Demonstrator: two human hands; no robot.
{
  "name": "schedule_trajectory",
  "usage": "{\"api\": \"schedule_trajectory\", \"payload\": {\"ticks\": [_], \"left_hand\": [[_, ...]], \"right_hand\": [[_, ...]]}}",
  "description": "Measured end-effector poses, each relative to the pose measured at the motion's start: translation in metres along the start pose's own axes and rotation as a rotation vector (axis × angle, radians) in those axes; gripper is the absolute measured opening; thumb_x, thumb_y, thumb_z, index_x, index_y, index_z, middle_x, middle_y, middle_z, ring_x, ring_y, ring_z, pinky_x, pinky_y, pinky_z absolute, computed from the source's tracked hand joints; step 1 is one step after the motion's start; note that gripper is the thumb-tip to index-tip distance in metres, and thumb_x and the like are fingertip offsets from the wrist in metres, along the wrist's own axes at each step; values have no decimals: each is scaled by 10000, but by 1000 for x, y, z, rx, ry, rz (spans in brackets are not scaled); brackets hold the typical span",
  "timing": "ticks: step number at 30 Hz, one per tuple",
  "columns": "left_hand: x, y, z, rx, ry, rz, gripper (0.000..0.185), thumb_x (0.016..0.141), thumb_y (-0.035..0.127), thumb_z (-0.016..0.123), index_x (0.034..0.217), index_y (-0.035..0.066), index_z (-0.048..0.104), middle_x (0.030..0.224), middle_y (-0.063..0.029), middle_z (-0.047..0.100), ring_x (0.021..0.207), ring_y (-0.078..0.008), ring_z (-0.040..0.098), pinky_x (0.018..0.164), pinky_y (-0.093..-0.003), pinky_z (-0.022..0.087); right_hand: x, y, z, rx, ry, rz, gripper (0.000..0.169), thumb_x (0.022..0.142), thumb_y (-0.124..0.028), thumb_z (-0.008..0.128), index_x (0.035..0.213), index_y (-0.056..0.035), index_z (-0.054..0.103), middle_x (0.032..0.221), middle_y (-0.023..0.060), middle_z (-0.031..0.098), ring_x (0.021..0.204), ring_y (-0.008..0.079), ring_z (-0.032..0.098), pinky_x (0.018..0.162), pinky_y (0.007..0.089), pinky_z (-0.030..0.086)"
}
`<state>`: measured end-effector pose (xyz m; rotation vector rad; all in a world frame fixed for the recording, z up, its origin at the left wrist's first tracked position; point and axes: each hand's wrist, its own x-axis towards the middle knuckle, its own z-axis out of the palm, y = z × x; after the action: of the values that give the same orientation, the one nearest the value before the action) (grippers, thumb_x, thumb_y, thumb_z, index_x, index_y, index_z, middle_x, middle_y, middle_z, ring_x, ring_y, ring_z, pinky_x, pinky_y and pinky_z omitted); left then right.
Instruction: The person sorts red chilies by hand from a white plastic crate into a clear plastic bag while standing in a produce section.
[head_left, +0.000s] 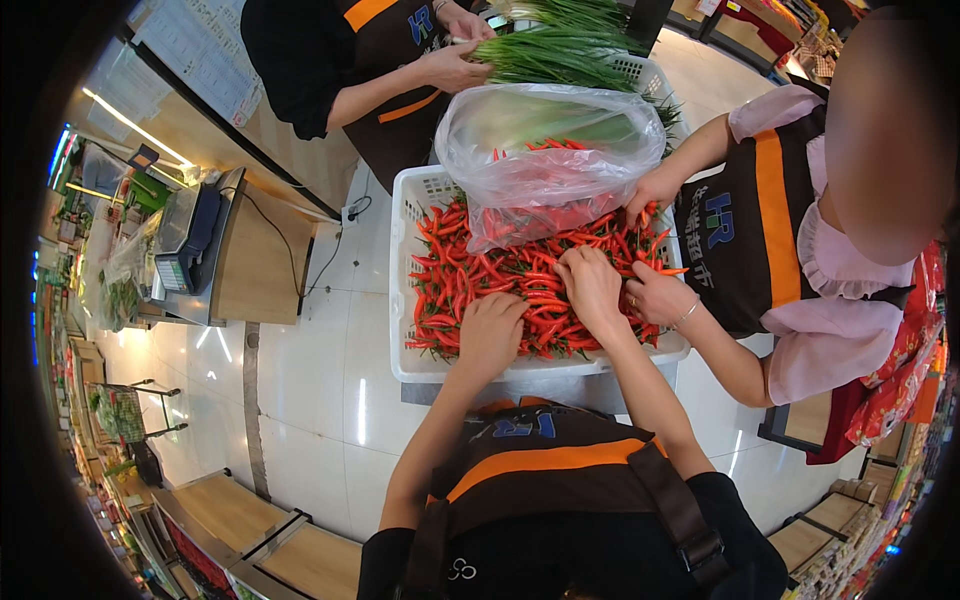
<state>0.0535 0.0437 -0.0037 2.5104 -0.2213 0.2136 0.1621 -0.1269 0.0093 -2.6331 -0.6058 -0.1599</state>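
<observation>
A white plastic basket (400, 300) full of red chilli peppers (487, 266) with green stems stands in front of me. At its near left part, my left hand (491, 330) rests on the peppers with its fingers bent over them. My right hand (591, 285) reaches further in, right of the middle, fingertips pointing down among the peppers. Whether either hand grips a pepper is hidden by the fingers. Across the basket's far side lies a clear plastic bag (551, 180) with some red peppers in it.
A co-worker's hands (664, 296) are over the basket's right side. Opposite, another co-worker's hands (457, 64) hold green onions (562, 56) over a second white basket (652, 79). On a table at left sits a scale (180, 240), its cord (289, 255) trailing down.
</observation>
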Motion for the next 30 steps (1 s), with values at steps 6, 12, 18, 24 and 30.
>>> {"api": "schedule_trajectory", "payload": {"ticks": [6,12,18,24,30], "left_hand": [[-7,-5,20,-385,272,-223,263,896,159,618,1140,68,653,1078,-60,669,977,-192,611,837,-345,449],[8,-5,10,-1463,301,-775,286,939,182,616,1166,9,622,995,-104,698,856,-112,654,719,-219,522],[-3,-13,0,-1506,323,-665,250,932,156,622,1120,-8,628,943,-97,693,810,-134,654,704,-238,533],[-10,-6,-9,-1483,291,-610,210,936,116,608,1097,-17,628,916,-99,686,803,-155,655,711,-263,542],[-12,-4,-6,-1628,243,-608,203,936,134,606,1090,1,617,912,-70,672,825,-162,655,765,-278,520]], "right_hand": [[-28,-21,-3,208,140,-13,139,830,-189,670,868,-66,620,818,104,634,771,299,589,663,413,463],[-39,-34,11,557,10,-78,127,870,-158,629,919,-41,630,881,118,641,804,316,613,693,406,479],[6,5,45,195,115,88,210,892,-206,613,1024,-43,618,933,161,649,823,351,647,681,424,520],[11,9,53,-8,104,74,179,870,-239,646,896,-72,587,830,98,636,701,308,656,558,414,510],[-9,3,28,126,270,118,137,862,-206,640,898,-78,604,818,81,644,677,283,651,555,406,496]]}}
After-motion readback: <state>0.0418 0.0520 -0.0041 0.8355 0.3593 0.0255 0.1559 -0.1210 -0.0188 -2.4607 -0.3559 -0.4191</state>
